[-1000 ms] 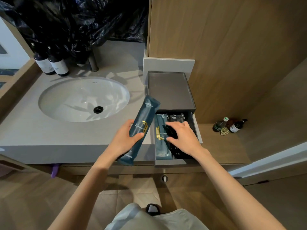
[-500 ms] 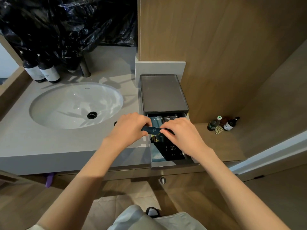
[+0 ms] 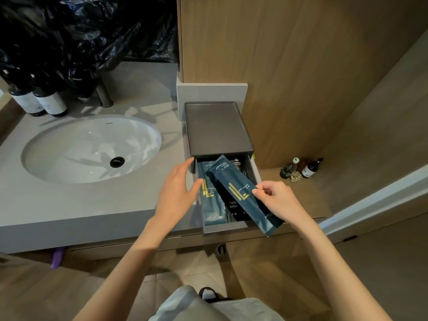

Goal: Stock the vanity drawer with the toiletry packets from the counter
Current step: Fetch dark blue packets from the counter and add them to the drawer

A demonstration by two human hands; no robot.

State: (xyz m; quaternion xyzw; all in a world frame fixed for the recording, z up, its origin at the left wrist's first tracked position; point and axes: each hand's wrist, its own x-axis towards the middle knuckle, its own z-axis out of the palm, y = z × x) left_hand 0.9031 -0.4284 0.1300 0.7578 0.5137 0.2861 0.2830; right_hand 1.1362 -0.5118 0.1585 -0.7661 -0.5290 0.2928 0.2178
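The right hand (image 3: 278, 202) pinches the teal packet (image 3: 236, 188) at its right long edge, about mid-length, between thumb and curled fingers. The left hand (image 3: 176, 193) is spread, fingers straight, beside the left wall of the drawer (image 3: 224, 228) and holds nothing.

Position: the teal packet is held above the open drawer, printed face up, not yet seated. Its long axis runs diagonally. The far end points to the back-left of the drawer, and the near end overhangs the front right corner.

Recommended procedure:
1. Rotate the teal packet until its long axis is parallel to the drawer's side walls, matching the stocked packet (image 3: 210, 205) at the left.
2. Lower the far end first, then lay the near end down inside the front wall.
3. Steady the stocked packet with the left hand if it shifts.

Caution: left diagonal, the near end is likely to ride on the front wall.
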